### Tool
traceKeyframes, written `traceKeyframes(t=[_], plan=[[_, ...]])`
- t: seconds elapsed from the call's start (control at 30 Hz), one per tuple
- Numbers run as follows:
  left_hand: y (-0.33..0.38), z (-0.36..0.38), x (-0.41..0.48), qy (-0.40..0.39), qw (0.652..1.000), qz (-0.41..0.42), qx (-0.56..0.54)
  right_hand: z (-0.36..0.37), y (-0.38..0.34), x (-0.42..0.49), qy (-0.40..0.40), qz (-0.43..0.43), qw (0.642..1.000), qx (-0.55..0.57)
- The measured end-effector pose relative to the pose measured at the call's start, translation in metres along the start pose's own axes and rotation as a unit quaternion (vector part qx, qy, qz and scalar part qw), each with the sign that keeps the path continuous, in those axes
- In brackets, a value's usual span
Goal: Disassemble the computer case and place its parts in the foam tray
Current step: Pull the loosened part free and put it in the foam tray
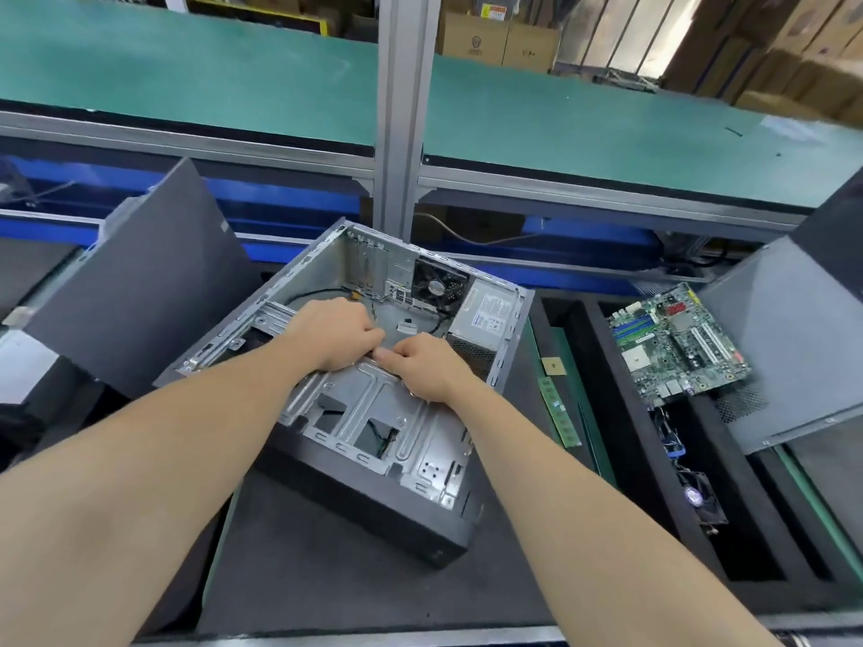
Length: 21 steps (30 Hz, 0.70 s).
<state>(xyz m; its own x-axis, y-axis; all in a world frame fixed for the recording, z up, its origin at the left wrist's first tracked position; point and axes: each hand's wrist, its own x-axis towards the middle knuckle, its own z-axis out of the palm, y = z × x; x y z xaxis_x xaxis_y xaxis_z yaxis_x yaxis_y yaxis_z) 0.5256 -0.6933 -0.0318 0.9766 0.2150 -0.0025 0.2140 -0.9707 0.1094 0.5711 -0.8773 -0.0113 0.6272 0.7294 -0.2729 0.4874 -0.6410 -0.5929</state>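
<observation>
Open computer case [327,483] lying on its side at the middle of the bench, skewed to the front edge, with the foam tray [593,366] just beside it toward the bench's right end. My left hand [334,336] and right hand [422,366] meet at the far edge of the drive-bay plate [369,413], fingers curled tightly over that edge and gripping it. Whether a catch also sits beneath them is hidden. The plate appears seated in the chassis, so I judge the main hazard to be a sudden release: a hard pull could send both hands toward the rear fan [439,284] or the power supply [488,315], or drag skin along the stamped sheet-metal edges. A black cable [383,438] shows through a cut-out in the plate. If it is tethered below, lifting the plate may snag or tear it. The case could also slide on its mat toward the tray, where the motherboard [677,340] rests tilted across a compartment and a memory stick [560,413] lies close to the case's right side.
</observation>
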Motion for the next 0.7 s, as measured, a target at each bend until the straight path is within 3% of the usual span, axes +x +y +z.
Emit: traceKeyframes(t=[0.4, 0.5, 0.57, 0.7], plan=[[0.009, -0.013, -0.003, 0.038, 0.998, 0.023, 0.054, 0.034, -0.026, -0.011, 0.097, 0.078, 0.988, 0.087], [0.024, -0.008, -0.013, 0.072, 0.995, -0.049, 0.051, 0.030, -0.029, -0.014, 0.117, 0.054, 0.986, 0.104], [0.033, -0.004, -0.019, 0.106, 0.987, -0.119, -0.008, 0.019, -0.031, -0.013, 0.120, 0.027, 0.989, 0.085], [0.059, 0.001, -0.034, 0.123, 0.939, -0.297, -0.124, -0.021, -0.021, 0.003, 0.158, -0.026, 0.987, 0.003]])
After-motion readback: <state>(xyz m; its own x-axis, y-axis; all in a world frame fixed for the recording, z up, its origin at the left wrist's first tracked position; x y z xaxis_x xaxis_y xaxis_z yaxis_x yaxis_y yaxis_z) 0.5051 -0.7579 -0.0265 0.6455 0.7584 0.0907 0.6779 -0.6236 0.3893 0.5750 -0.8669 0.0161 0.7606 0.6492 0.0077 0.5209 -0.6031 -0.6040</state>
